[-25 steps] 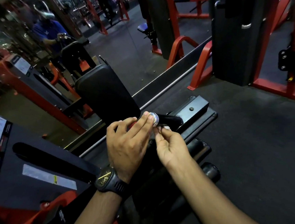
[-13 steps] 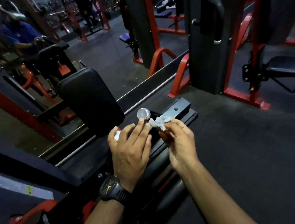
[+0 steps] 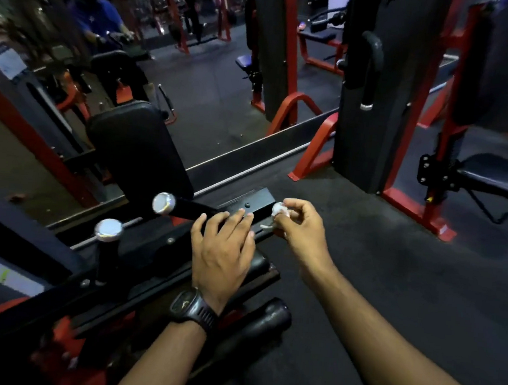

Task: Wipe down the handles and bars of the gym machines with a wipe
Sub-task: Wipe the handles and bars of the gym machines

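Observation:
My right hand (image 3: 300, 228) pinches a small crumpled white wipe (image 3: 279, 209) just right of the machine's black base plate (image 3: 245, 202). My left hand (image 3: 221, 251), a black watch on its wrist, hovers with fingers straight over the machine frame and holds nothing. Two black handles with chrome end caps stand to the left: one (image 3: 163, 203) points toward me beside the black pad (image 3: 134, 145), the other (image 3: 109, 229) stands upright lower left. Both hands are off the handles.
A wall mirror (image 3: 135, 59) at the left reflects the gym and a person in blue. A black weight stack (image 3: 375, 89) with red frame stands at the back right, a bench (image 3: 499, 177) beside it. A black foam roller (image 3: 266, 316) lies near my forearms on dark rubber floor.
Both hands have come off the chrome-capped handle and moved right. The right hand still pinches the wipe. The view has shifted, showing a second capped handle at lower left.

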A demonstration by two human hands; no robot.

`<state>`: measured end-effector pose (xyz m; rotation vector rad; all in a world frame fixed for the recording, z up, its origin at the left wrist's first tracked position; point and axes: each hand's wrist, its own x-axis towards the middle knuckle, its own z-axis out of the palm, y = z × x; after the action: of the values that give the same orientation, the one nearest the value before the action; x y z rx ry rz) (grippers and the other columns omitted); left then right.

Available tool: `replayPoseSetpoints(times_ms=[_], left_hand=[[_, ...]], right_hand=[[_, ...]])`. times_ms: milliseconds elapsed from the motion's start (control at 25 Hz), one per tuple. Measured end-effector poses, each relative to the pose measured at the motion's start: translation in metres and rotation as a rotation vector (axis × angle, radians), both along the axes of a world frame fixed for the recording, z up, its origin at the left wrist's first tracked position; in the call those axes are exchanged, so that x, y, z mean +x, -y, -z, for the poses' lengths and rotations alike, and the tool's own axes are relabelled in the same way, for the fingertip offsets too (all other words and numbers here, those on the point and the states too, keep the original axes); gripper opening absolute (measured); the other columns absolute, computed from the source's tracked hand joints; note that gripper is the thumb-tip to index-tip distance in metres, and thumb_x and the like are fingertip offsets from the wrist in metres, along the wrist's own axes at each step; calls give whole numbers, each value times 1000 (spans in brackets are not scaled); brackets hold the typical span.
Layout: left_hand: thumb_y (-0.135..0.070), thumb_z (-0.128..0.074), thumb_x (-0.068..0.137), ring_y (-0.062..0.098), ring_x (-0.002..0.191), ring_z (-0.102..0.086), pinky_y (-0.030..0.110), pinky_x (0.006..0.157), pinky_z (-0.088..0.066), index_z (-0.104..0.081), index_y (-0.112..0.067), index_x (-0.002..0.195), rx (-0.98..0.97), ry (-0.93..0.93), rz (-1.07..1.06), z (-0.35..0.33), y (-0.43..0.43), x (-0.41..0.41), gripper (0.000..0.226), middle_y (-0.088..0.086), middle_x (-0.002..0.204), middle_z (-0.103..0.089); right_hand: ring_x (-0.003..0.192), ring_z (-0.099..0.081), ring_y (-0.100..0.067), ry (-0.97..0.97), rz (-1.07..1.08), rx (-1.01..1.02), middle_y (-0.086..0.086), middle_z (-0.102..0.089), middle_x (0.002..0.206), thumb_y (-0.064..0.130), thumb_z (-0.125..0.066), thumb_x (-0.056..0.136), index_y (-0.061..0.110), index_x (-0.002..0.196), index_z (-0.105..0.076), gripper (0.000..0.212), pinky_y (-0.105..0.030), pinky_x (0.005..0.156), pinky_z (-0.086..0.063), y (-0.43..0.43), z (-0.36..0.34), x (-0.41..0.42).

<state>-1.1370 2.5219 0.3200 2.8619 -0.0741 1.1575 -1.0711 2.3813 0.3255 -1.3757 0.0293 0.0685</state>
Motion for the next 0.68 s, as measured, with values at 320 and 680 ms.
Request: replayPoseSetpoints(times_ms=[320, 680], left_hand=[[-33, -49, 92, 21, 104, -59, 45, 98, -43, -70, -18, 116, -16, -44, -201, -1, 35, 61, 36, -4, 115, -70], [-37, -48, 91, 19, 95, -59, 40, 85, -46, -70, -20, 116, -210, -104, -488, -3, -12, 185, 38, -8, 106, -72]], right_hand=[[77, -66, 2, 101, -201, -271, 9, -71, 86, 25, -72, 84, 23, 94, -70, 10, -23, 75, -55, 18, 13, 95], [80, -64, 7, 280, -516, -358, 15, -71, 87, 21, -70, 87, 24, 89, -73, 4, -3, 68, -43, -52, 0, 237]])
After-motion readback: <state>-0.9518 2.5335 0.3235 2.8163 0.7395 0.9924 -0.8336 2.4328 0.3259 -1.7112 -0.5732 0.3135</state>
